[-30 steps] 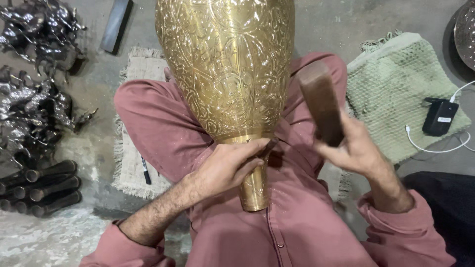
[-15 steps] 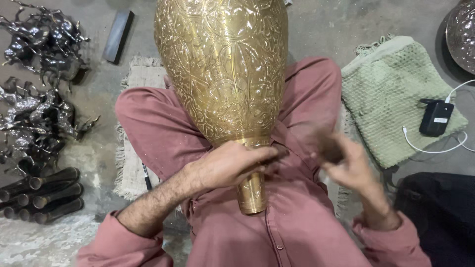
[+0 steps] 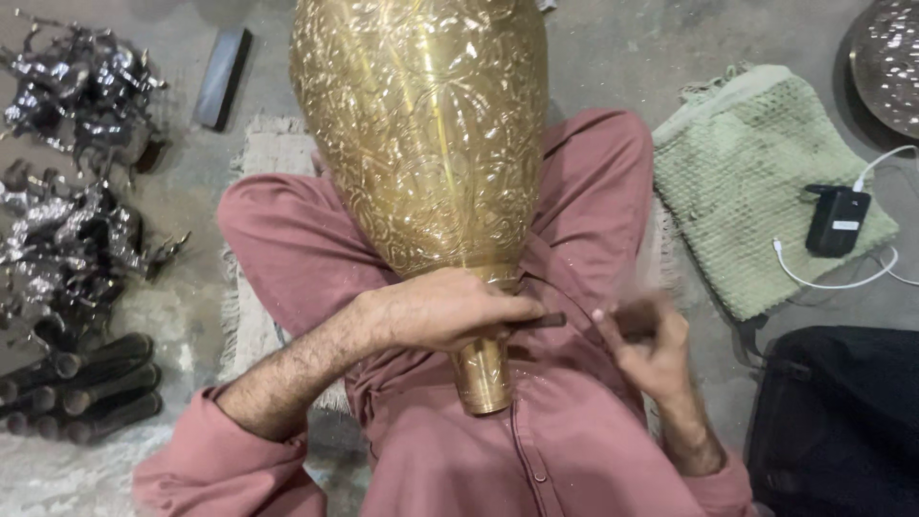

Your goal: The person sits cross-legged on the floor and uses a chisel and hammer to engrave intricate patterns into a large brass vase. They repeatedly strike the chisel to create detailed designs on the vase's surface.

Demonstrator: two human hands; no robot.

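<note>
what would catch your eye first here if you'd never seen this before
The big engraved brass vase fills the top centre, lying over the person's lap with its narrow neck pointing toward them. The left hand wraps that neck, while the right hand, blurred, holds a dark tool beside it. At far left lies a heap of shiny dark metal figures; a green woven mat lies at right.

Metalworker's floor workshop. Bare, dusty concrete floor point(image 3: 622, 48); heap of dark cast metal figurines point(image 3: 67, 220) at one side, row of dark rod-shaped tools point(image 3: 81, 388) below it; large engraved brass vase point(image 3: 421, 134) laid across the seated person's lap.
</note>
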